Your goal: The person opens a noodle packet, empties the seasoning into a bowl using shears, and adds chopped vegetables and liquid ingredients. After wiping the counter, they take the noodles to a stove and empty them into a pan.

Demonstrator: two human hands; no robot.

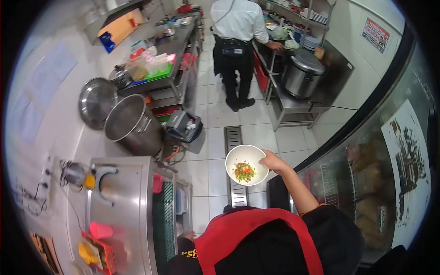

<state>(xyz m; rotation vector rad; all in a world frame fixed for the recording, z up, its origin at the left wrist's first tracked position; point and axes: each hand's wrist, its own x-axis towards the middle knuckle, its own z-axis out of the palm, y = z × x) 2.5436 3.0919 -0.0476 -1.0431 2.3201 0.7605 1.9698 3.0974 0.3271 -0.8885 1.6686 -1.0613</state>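
A white bowl (233,161) is held out over the floor in front of me, with chopped green and red pieces (244,172) in its bottom. Its right rim is gripped by my right hand (271,162), the thumb over the edge. Only a small part of my left hand (189,235) shows low down beside the red apron strap, near the steel counter; its fingers are hidden.
A person (234,41) in a white shirt stands at the right-hand bench. A large steel pot (137,128) and a steel counter (123,183) are on the left. A glass-door fridge (366,183) stands close on my right. A drain grate (233,135) runs along the tiled floor.
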